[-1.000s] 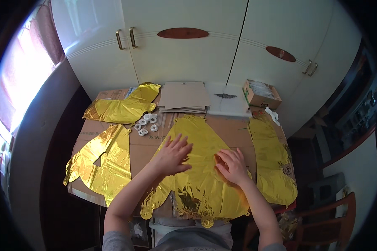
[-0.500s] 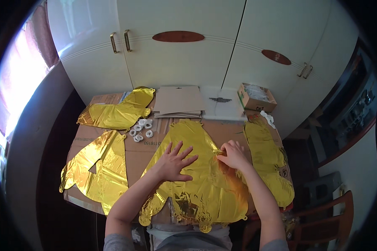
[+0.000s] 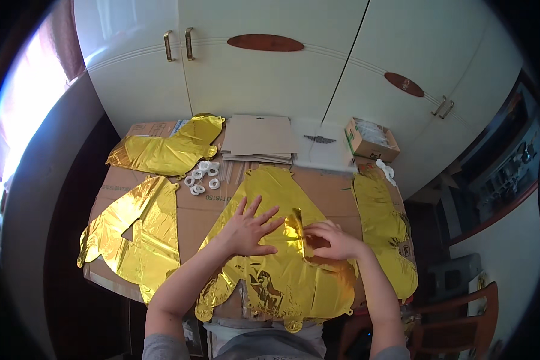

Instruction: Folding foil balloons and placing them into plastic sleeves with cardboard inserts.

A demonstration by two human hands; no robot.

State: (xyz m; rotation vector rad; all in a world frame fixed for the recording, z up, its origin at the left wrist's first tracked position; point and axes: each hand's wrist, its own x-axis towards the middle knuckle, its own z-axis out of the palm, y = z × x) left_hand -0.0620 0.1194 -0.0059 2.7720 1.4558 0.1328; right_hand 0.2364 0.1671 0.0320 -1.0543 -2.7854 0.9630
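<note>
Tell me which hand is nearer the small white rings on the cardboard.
Left. The left hand lies flat on the gold foil balloon, below the white rings; the right hand is farther away to the right.

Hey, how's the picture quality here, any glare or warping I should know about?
Head view: the fisheye bends the cupboard doors toward the rim, and the corners go black. Bright window light washes out the far left edge. The gold foil balloon under the left hand and right hand throws crinkly highlights, strongest between the hands. Focus looks sharp at the centre, with no motion blur.
</note>
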